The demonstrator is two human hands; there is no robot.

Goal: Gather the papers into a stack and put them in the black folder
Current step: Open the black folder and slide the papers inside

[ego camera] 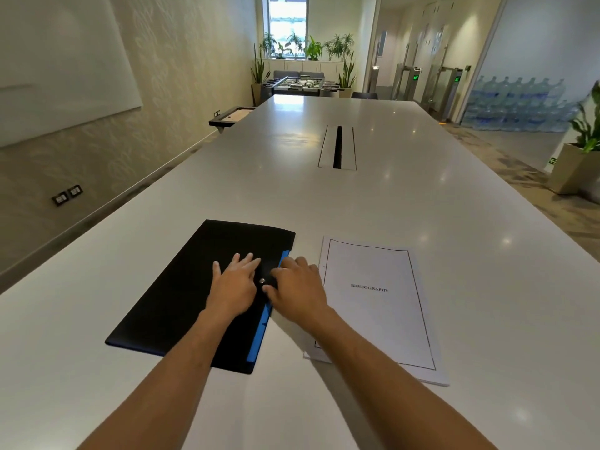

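A black folder with a blue inner edge lies closed on the white table, slightly left of centre. My left hand rests flat on its cover, fingers spread. My right hand sits at the folder's right edge, fingers curled around the flap tab next to a silver snap button. To the right lies a stack of white papers; the top sheet reads "BIBLIOGRAPHY" inside a thin black border. My right forearm covers the stack's near left corner.
A cable slot is set into the table's middle, farther away. A whiteboard hangs on the left wall. A foosball table and potted plants stand at the far end. A planter stands right of the table.
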